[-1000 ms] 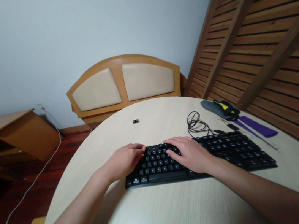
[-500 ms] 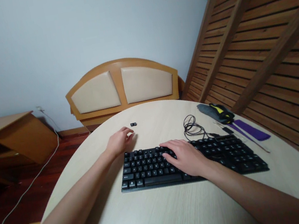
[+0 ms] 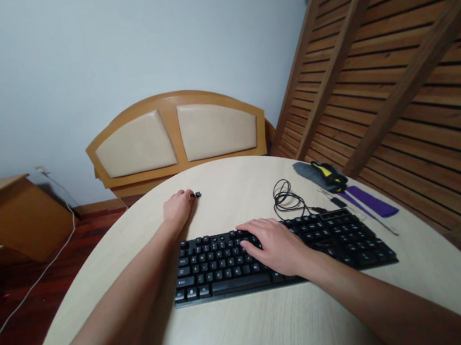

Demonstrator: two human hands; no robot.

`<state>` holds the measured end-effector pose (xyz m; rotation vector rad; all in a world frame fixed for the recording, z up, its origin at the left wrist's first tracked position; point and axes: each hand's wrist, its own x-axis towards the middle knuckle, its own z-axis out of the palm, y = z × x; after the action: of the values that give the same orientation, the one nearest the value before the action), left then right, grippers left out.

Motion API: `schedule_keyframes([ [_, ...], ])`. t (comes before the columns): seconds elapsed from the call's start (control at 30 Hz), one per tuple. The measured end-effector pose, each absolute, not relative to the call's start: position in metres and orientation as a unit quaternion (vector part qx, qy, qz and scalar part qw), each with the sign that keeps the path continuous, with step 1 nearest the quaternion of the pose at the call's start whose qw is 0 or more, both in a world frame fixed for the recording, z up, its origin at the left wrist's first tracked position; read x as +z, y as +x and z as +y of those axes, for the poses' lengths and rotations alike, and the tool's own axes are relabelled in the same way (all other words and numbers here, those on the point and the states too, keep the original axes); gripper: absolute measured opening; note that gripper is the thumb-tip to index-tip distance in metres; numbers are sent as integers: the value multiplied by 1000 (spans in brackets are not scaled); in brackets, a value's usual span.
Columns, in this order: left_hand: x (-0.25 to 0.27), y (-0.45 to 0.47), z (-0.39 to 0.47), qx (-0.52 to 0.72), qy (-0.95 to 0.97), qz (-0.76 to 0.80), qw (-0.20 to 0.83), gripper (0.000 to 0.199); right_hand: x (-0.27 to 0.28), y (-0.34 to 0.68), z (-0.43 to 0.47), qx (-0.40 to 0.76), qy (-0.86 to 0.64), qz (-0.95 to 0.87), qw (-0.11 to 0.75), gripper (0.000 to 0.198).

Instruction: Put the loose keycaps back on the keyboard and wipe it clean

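A black keyboard (image 3: 225, 268) lies across the round table. My right hand (image 3: 272, 245) rests on its middle, palm down with the fingers stretched out, and covers some of the keys. Past the keyboard's far left corner, my left hand (image 3: 177, 207) is at a pair of tiny black pieces that look like keycaps. Its fingertips are closed on the nearer piece, which they mostly hide. The other black keycap (image 3: 199, 194) shows just to the right of the fingertips.
Behind the keyboard lies its coiled black cable (image 3: 287, 198). To the right are a grey-and-yellow bundle (image 3: 324, 175), a purple strip (image 3: 372, 201) and a thin rod (image 3: 372, 215). Beyond the round table (image 3: 259, 334) stand a headboard (image 3: 173, 129) and wooden slats (image 3: 393, 60).
My left hand has moved forward to the small black keycaps, and its fingers have closed on one. My right hand stays on the keyboard. The whole view has shifted slightly.
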<state>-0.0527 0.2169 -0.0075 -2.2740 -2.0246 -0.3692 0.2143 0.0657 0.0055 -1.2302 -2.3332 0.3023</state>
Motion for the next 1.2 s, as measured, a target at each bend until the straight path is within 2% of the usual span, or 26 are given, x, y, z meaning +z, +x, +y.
schedule_keyframes([
  [0.27,2,-66,181,-170,-735,-656,-33,24,4,214,67,107,-450,-852,243,32],
  [0.57,0,-39,94,-301,-778,-539,-118,26,2,215,69,101,-445,-854,249,31],
  [0.77,-10,-39,83,-304,-791,-507,-158,22,1,215,69,103,-447,-853,248,31],
  [0.93,-7,-39,84,-290,-809,-486,-161,25,2,215,68,105,-448,-853,245,31],
  [1.2,-7,-38,83,-257,-833,-478,-110,29,5,215,68,103,-448,-854,244,31],
])
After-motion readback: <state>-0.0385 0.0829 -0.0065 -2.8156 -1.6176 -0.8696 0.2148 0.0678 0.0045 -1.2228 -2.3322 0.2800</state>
